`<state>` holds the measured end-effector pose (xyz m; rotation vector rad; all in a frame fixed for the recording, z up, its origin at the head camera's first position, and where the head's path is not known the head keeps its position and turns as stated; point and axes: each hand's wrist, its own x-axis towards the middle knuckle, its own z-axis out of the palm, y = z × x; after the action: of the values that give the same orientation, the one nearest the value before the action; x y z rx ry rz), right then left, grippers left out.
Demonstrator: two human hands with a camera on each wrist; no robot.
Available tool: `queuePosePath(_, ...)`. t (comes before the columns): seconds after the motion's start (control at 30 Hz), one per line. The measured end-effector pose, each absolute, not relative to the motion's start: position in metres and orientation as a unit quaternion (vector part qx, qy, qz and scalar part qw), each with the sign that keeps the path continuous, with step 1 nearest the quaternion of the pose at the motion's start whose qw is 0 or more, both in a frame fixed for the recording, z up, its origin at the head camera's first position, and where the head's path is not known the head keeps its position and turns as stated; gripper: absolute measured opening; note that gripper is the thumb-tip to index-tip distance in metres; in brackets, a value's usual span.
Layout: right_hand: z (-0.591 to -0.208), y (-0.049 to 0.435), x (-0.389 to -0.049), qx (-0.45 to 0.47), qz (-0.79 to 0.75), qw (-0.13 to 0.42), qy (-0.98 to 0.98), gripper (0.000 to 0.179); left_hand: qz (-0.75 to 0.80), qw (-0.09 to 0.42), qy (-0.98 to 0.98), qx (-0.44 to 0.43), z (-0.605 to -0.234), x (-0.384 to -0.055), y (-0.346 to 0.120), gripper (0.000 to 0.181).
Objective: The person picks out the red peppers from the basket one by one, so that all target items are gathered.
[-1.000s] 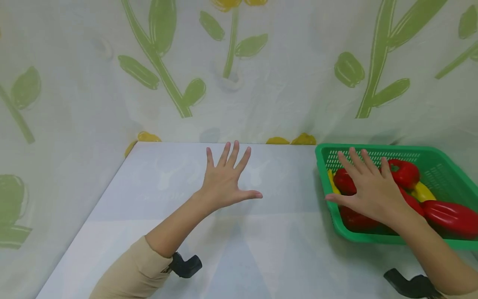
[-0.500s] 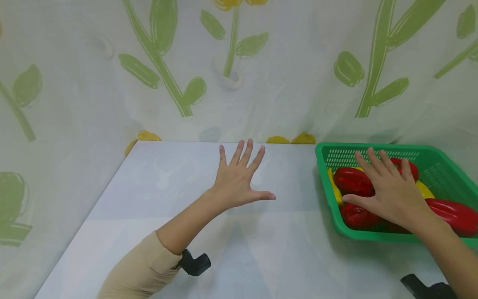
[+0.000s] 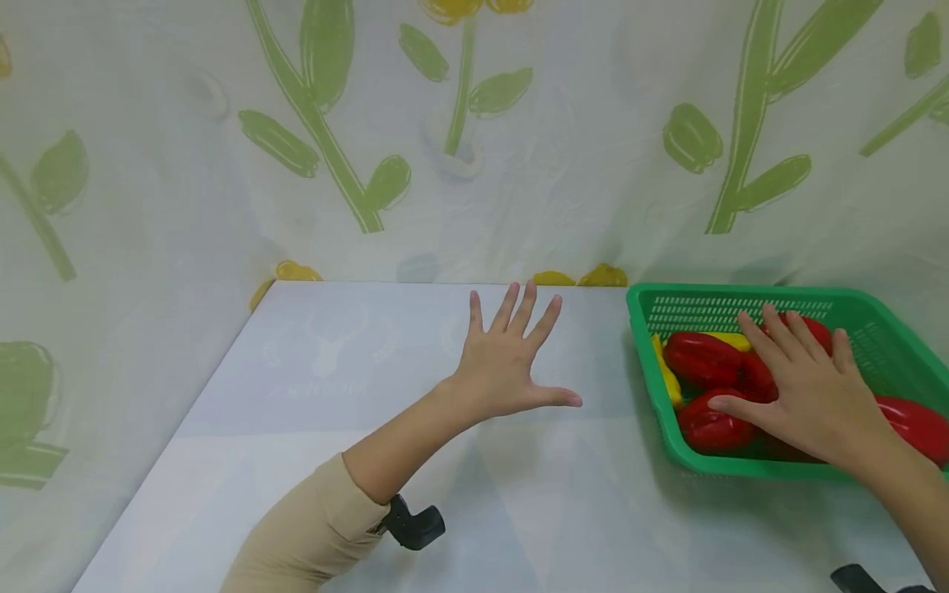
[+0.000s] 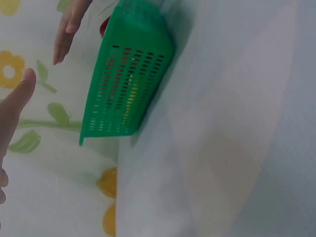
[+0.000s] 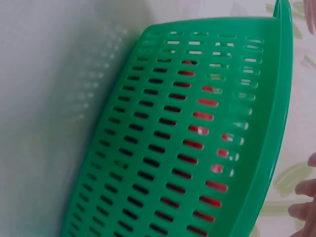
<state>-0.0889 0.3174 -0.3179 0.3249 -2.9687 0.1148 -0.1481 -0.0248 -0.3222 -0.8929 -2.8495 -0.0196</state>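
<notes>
My left hand (image 3: 500, 362) hovers over the white table with its fingers straight and spread, holding nothing. To its right, my right hand (image 3: 819, 395), fingers also spread, is above the green plastic basket (image 3: 670, 441) and hides part of what lies in it. Inside are several glossy red bell peppers (image 3: 703, 359) and some yellow pieces (image 3: 667, 375) whose kind I cannot tell. In the left wrist view, the thumb (image 4: 22, 94) shows at the left edge, with the basket (image 4: 148, 29) beyond. The right wrist view looks at the slotted wall of the basket (image 5: 163, 106).
The white table (image 3: 296, 395) meets a pale wall covering (image 3: 563, 181) printed with green stems and yellow flowers at its back edge. Black wrist mounts (image 3: 415, 527) sit below each forearm. The basket stands at the table's back right.
Both hands have drifted right with fingers still spread, and the right one has moved slightly down. More of the peppers at the basket's left side now show. The basket has stayed put.
</notes>
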Motion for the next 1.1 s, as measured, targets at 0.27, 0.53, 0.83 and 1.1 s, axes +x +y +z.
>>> queuePosePath(0.27, -0.319, 0.333, -0.083, 0.084, 0.050, 0.066, -0.993, 0.107, -0.004, 0.073, -0.947, -0.311, -0.326, -0.145, -0.007, 0.111)
queuePosePath(0.53, -0.324, 0.352, -0.077, 0.055, 0.046, 0.062, -0.995, 0.113, -0.020, 0.070, -0.944, -0.322, -0.329, -0.140, 0.011, 0.112)
queuePosePath(0.83, -0.326, 0.369, -0.070, 0.026, 0.061, 0.073, -0.995, 0.116, -0.024, 0.052, -0.941, -0.333, -0.332, -0.135, 0.028, 0.113)
queuePosePath(1.1, -0.329, 0.384, -0.062, 0.010, 0.100, 0.110, -0.989, 0.115, -0.015, 0.044, -0.938, -0.343, -0.334, -0.136, 0.044, 0.113)
